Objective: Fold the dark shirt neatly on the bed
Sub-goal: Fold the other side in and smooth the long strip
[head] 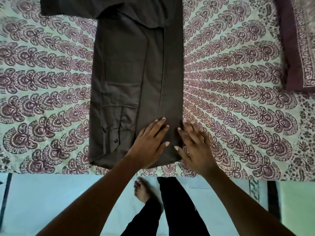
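Note:
The dark brown shirt (pixel 129 70) lies on the bed as a long narrow strip running away from me, its sides folded inward. One sleeve sticks out to the upper left, and a cuff with a black button shows near the lower left. My left hand (pixel 150 142) lies flat with straight fingers on the shirt's near end. My right hand (pixel 194 145) lies flat along the shirt's right edge, partly on the fabric and partly on the bedsheet.
The bed (pixel 238 86) is covered by a pale green sheet with maroon paisley print. A maroon-bordered pillow (pixel 296 43) lies at the far right. The bed's near edge runs just below the shirt; my legs and a bare foot (pixel 141 189) stand on the light floor.

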Motion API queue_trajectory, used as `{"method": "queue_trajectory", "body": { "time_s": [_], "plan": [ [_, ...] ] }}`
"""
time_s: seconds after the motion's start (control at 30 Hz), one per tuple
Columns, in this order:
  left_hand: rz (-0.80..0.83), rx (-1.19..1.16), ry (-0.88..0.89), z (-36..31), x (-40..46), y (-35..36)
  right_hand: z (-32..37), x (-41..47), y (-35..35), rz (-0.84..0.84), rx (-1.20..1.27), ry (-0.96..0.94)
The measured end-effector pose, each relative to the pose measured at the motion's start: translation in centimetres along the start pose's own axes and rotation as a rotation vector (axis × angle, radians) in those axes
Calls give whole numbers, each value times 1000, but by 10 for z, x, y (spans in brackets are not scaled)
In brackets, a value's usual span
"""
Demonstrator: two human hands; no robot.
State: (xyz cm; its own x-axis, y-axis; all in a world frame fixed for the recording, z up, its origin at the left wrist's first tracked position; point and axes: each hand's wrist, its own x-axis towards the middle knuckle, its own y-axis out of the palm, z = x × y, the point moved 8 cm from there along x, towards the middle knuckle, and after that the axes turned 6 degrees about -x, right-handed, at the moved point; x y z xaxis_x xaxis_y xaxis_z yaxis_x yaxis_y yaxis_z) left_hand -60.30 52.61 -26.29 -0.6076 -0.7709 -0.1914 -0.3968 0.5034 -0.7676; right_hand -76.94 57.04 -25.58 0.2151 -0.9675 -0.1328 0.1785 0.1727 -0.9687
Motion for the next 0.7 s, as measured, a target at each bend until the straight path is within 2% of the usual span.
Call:
{"method": "queue_trajectory", "body": {
  "time_s": [0.13,0.27,0.4,0.5,0.7],
  "plan": [
    [-208,-330,-110,0,27,-57,-2,46,-33,-149,268,144],
    [-414,-429,-255,19,61,-109,-6,104,-58,-296,572,263],
    [-531,-635,-436,49,91,-146,-7,166,-67,-267,846,411],
    [-623,-638,-473,67,108,-172,-6,212,-76,-263,895,417],
    [-755,-642,-534,138,143,-222,9,308,-86,-220,791,365]
  ]
}}
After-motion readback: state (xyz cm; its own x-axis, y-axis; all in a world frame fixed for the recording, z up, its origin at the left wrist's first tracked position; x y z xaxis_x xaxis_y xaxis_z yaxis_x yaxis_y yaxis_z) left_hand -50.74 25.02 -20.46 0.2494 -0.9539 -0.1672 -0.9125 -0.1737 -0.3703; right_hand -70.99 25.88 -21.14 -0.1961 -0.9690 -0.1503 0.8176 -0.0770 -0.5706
